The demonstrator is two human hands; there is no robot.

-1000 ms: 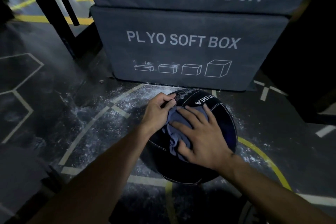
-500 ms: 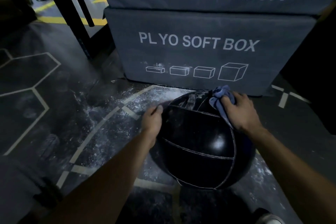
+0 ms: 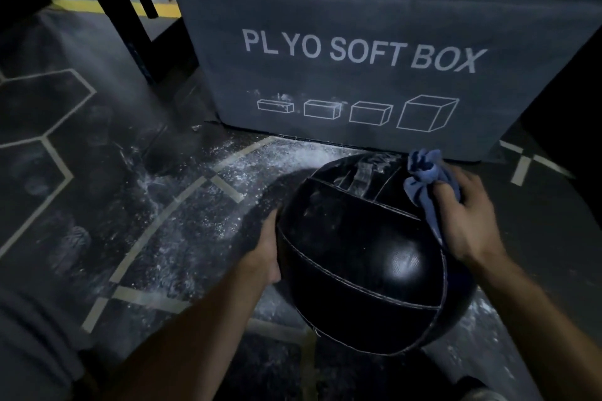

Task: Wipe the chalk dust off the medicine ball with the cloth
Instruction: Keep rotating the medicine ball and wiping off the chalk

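A black medicine ball with white stitched seams sits on the dark gym floor, with pale chalk smears on its far top panel. My right hand grips a bunched blue cloth against the ball's upper right side. My left hand presses flat against the ball's left side, its fingers hidden behind the curve.
Two stacked grey plyo soft boxes stand just behind the ball. Chalk dust is scattered over the floor to the left. A black rack leg rises at the upper left. A dark object stands at the right.
My right hand carried the cloth from the ball's near top over to its far upper right. My left hand slid from the top to the ball's left side; the ball turned, hiding its lettering.
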